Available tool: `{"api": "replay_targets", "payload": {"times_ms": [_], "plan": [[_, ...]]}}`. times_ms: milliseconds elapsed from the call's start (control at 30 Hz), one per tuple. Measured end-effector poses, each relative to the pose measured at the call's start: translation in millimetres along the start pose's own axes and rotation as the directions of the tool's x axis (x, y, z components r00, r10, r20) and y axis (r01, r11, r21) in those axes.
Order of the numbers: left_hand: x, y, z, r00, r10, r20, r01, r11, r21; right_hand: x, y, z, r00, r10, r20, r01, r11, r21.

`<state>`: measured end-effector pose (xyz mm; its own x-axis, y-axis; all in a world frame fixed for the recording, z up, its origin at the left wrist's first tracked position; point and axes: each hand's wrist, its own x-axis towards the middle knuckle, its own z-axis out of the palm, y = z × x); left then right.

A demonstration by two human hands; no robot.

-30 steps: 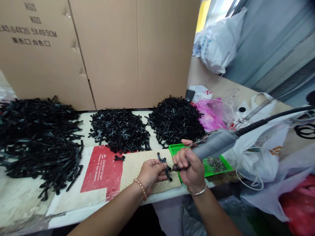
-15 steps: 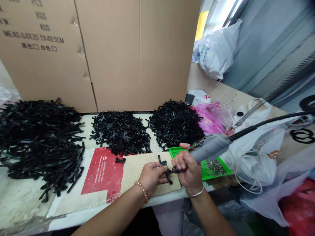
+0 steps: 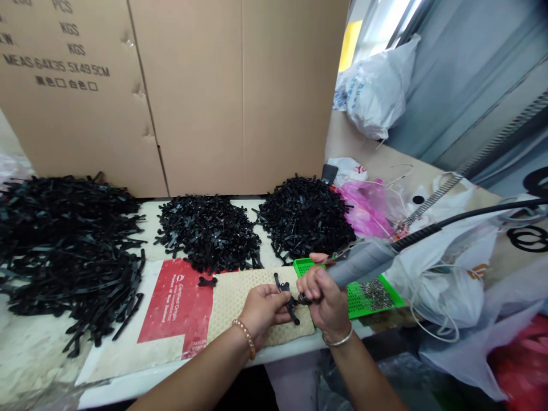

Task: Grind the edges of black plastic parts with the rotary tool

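The left hand (image 3: 264, 308) pinches a black, cross-shaped, plastic-looking piece (image 3: 294, 314) above a beige textured mat (image 3: 230, 297), probably to steady it for the grey cylindrical tool (image 3: 363, 262), which the right hand (image 3: 326, 299) grips. A green plastic mesh tray (image 3: 353, 302) lies near, perhaps for easy reach.

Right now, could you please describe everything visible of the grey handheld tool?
The grey handheld tool has a matte-looking body, a metallic strip along its top, and a black cable leaving through a ribbed sleeve. The right hand grips its front; it slants down leftward, dark tip at the black pieces, contact unclear.
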<state>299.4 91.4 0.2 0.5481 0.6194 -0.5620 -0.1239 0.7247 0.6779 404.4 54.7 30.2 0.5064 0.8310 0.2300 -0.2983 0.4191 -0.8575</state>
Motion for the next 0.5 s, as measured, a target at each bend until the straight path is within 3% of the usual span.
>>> {"api": "replay_targets", "payload": {"times_ms": [500], "plan": [[0.6, 0.7, 0.3, 1.0, 0.002, -0.004, -0.002, 1.0, 0.015, -1.4, -0.9, -0.5, 1.0, -0.025, 0.014, 0.025, 1.0, -0.005]]}}
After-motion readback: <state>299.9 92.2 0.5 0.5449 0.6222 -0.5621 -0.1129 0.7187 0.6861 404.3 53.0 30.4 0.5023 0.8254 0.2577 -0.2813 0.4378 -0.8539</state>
